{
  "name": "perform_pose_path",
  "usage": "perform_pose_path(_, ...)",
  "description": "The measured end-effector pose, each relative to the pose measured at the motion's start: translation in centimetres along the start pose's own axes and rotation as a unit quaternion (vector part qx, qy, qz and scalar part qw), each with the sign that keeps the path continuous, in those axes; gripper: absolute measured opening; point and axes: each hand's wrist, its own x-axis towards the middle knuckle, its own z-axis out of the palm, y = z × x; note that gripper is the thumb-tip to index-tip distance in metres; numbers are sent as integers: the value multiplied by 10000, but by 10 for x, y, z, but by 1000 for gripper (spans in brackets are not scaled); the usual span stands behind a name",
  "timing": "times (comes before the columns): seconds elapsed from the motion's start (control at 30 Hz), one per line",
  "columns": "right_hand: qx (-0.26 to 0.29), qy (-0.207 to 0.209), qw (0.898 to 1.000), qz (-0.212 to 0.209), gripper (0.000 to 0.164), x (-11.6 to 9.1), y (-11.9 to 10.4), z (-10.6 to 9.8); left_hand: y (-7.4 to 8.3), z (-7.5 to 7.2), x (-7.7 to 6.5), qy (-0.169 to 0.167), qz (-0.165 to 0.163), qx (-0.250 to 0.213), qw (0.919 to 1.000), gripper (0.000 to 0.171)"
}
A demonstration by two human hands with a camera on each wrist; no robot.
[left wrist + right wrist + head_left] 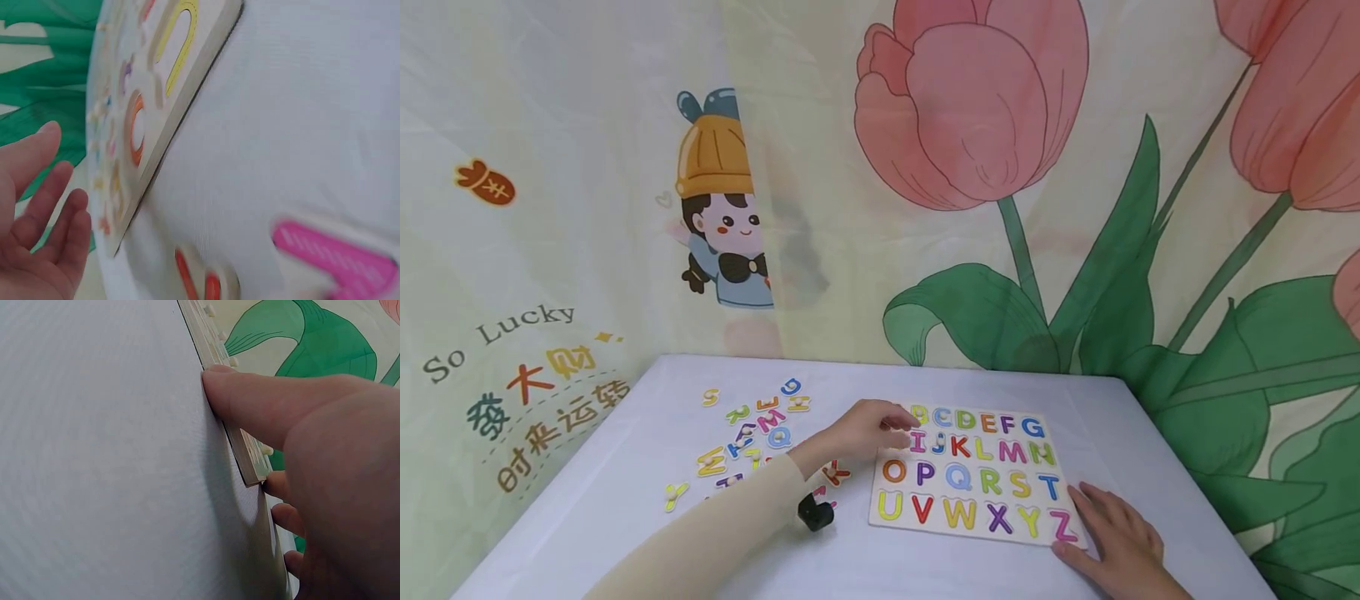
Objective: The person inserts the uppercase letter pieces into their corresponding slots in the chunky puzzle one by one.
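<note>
A pale alphabet puzzle board [951, 530] with coloured letters lies on the table. My left hand [880, 425] hovers over its upper left corner, beside the pink I. The left wrist view shows the same hand [44, 219] with thumb and fingers loosely bent and apart, nothing visible between them. At the lower right corner, my right hand [1116, 533] holds the board by its edges. Up close, the right thumb [250, 403] presses the board's near edge [240, 453], while a fingertip touches around the corner. Small pegs stand up from the board there.
Loose letter pieces lie scattered left of the board, among them a yellow Y [676, 497], a yellow S [710, 397] and a red K [835, 473]. A black wrist camera [816, 512] sits by the left forearm. A tulip-printed curtain [820, 325] hangs behind the table.
</note>
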Motion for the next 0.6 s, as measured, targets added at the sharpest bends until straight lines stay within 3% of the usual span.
perform_pose_path(0.13, 70, 27, 10000, -30, 107, -1, -1, -1, -11, -19, -31, 265, -21, 235, 9994, 23)
perform_pose_path(0.27, 79, 37, 10000, -18, 108, -1, 0, 1, -23, -27, -64, 679, -385, 421, 9961, 22)
perform_pose_path(0.43, -6, 77, 10000, 14, 110, 1, 1, 3, -31, -27, -97, 1117, -832, 290, 9898, 24)
perform_pose_path(0.6, -14, 139, 9999, -29, 110, 2, 3, 4, -36, -19, -114, 1439, -996, 185, 9844, 21)
